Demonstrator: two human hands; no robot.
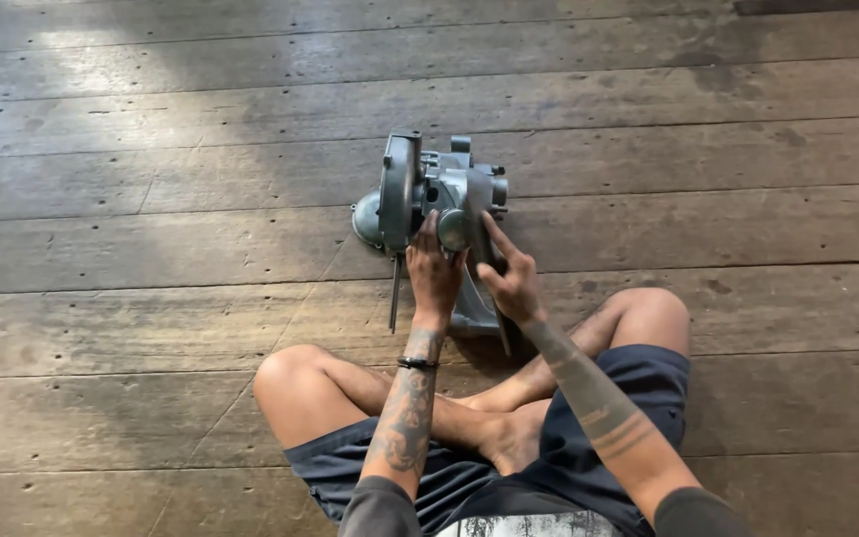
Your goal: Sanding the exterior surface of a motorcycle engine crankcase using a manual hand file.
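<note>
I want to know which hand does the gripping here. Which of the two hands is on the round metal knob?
The left hand: its fingers wrap the round metal knob on the grey engine casing. The right hand only rests open against the casing's side.

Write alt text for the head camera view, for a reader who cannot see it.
A person sits cross-legged on a worn wooden plank floor, both hands on a grey metal engine casing standing in front of them. The left hand and right hand touch a round part on its near side. A thin metal rod lies beside the left hand.
</note>
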